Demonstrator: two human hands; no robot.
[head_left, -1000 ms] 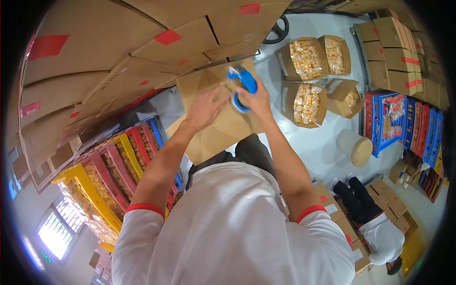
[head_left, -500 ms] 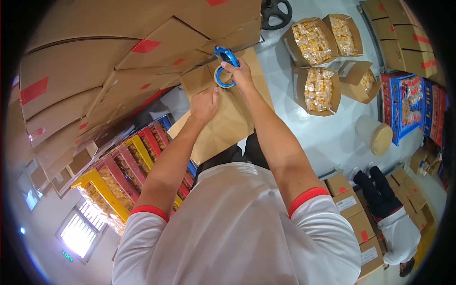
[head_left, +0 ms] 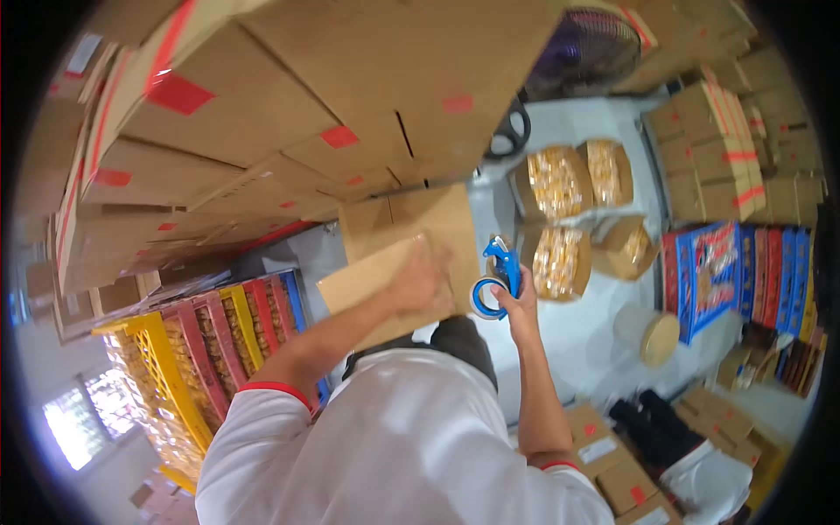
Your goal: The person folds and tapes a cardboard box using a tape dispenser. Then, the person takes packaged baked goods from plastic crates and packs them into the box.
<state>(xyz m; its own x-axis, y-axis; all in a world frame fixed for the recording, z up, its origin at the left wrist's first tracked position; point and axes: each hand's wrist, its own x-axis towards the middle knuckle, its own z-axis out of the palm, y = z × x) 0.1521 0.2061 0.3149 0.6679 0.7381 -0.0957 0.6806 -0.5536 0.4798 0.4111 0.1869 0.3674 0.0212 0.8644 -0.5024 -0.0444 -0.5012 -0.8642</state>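
One light-looking, probably stiff carton (head_left: pixel 363 284) is wanting edge holds; left hand (head_left: pixel 423 278) is blurring, grip unclear; right hand (head_left: pixel 523 308), apart, is clamping tape dispenser (head_left: pixel 506 259).

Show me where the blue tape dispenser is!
In the head view, the blue tape dispenser is in the right hand, just right of the cardboard box under the left hand.

Matt brown cardboard makes up the stacked cartons (head_left: pixel 289 79) at upper left; the tape dispenser (head_left: pixel 501 262) near centre looks like smooth blue plastic; clear glossy plastic wraps the packets (head_left: pixel 560 255) right of centre.
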